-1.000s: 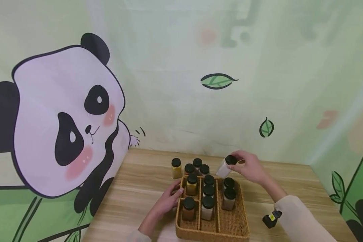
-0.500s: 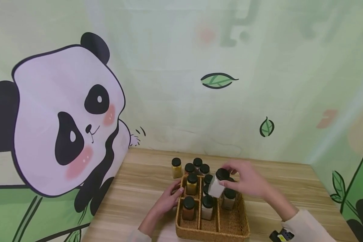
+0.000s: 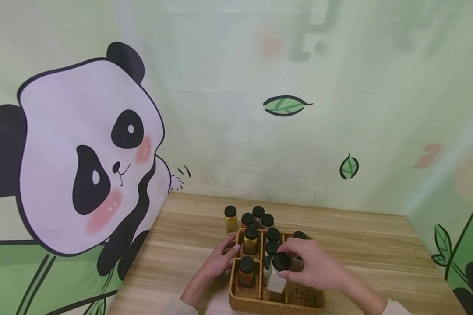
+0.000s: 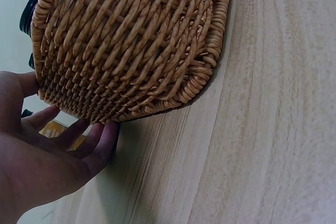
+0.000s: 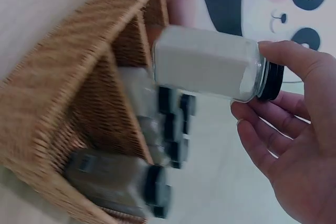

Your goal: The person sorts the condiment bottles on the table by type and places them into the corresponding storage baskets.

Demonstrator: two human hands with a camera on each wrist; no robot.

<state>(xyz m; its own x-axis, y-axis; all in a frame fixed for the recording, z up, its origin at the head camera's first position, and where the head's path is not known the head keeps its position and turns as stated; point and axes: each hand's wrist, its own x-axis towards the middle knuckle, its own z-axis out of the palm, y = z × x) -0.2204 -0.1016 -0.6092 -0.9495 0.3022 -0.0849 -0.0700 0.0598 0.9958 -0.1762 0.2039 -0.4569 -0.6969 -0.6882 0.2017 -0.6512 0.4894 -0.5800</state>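
Observation:
A glass spice jar with white contents and a black lid is tilted over the divided wicker basket. My right hand pinches it near the lid between thumb and fingers. In the right wrist view the white jar stands clear of the compartment dividers, its base toward the basket. My left hand holds the basket's rear left corner. In the left wrist view, that thumb is at the rim and the fingers reach along the corner. Jars in the right compartment are partly hidden behind my right hand.
Inside the basket, a yellow jar is at rear left, with a reddish-brown jar in front of it. More jars fill the middle compartment. Behind the basket stand another yellow jar and several dark-lidded jars, near the printed backdrop.
My right hand has carried the white jar from behind the basket's right rear corner forward and left, over the front of the basket. My left hand stays in place.

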